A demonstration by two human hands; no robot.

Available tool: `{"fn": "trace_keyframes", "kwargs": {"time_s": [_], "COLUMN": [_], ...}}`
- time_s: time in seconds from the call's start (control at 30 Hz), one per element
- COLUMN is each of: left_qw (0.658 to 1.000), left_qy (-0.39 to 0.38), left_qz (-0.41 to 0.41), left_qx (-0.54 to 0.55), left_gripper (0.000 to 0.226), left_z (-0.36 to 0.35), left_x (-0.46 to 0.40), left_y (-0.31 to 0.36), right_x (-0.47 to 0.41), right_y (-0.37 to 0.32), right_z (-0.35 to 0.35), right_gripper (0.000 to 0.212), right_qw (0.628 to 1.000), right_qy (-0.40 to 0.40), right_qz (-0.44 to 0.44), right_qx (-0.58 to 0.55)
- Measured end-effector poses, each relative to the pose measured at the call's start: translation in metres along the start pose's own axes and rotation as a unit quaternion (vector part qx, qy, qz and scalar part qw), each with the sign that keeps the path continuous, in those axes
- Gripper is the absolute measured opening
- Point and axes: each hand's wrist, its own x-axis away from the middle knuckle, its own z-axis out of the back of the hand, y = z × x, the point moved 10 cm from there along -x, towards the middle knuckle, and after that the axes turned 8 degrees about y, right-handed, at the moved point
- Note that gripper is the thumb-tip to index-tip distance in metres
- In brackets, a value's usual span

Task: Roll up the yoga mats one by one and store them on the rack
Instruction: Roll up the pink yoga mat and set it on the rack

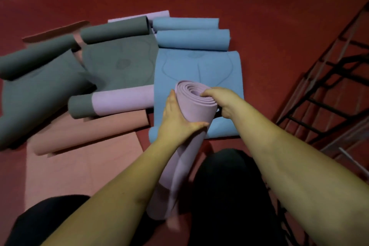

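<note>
Lilac mat (185, 146), rolled into a tight tube, stands nearly upright between my knees, its spiral end facing up toward me and its lower end down by the red floor (259, 16). My left hand (175, 124) wraps round the roll's upper part from the left, thumb pointing across the front and fingers out of sight behind. My right hand (221, 100) curls over the top rim, fingertips hooked into the open spiral, and it also seems to have hold of a dark strap (218, 113) just under the palm, though I cannot make that out clearly.

Just behind the roll lies a blue mat (197, 66), partly flat with its far end rolled up; a second blue roll (185, 23) sits beyond it. To the left is a roll that is lilac with a grey end (111, 103), lying across a flat grey mat (119, 62) whose far end is also rolled. Another grey mat (36, 90) sprawls further left, one end rolled. Pink mats (83, 166) lie nearest me on the left, one flat and one loosely rolled on top of it. A pale lilac sheet (157, 14) peeks out at the far side of the pile.

At the right edge stands a black metal rack (327, 86), well apart from the roll I hold. My dark trousers (229, 195) fill the bottom of the view.
</note>
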Motion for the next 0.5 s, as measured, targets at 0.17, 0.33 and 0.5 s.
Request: {"fn": "trace_keyframes", "kwargs": {"time_s": [0.17, 0.33, 0.5], "left_qw": [0.997, 0.987, 0.975], "left_qy": [-0.036, -0.124, -0.183], "left_qz": [-0.061, -0.103, -0.122], "left_qx": [0.006, -0.013, -0.019], "left_gripper": [0.122, 0.128, 0.116], "left_z": [-0.078, -0.166, -0.230], "left_x": [-0.030, -0.042, -0.043], "left_y": [0.032, 0.052, 0.059], "right_x": [-0.055, -0.090, -0.068], "right_y": [0.067, 0.191, 0.380], "right_z": [0.067, 0.143, 0.200], "right_gripper": [0.030, 0.033, 0.022], "right_qw": [0.985, 0.943, 0.944], "right_qy": [-0.004, 0.095, 0.212], "right_qz": [-0.061, -0.128, -0.247], "right_qx": [-0.162, -0.293, -0.045]}}
